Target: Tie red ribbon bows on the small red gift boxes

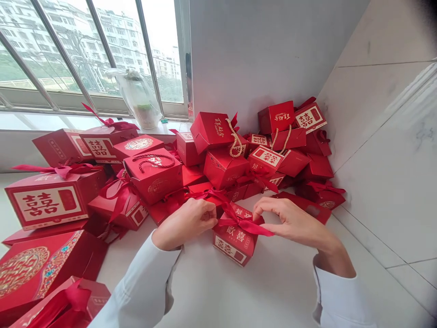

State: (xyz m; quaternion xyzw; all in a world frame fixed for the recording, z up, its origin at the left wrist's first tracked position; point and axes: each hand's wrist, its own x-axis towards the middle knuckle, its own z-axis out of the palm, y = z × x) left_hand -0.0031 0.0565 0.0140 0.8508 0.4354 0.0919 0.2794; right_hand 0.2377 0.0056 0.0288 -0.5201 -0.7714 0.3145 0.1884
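Observation:
A small red gift box [235, 243] with gold characters stands on the white surface in front of me. A red satin ribbon [244, 223] runs across its top. My left hand [186, 223] is closed, pinching the ribbon's left end beside the box. On the other side, my right hand [290, 221] pinches the ribbon's right end between thumb and fingers. Both arms wear white sleeves.
Several red gift boxes are piled behind, against the wall corner [290, 136] and along the left, including a large one [51, 200] with a ribbon bow. A clear plastic bag [138, 95] stands on the windowsill. A tiled wall [392, 159] rises at right.

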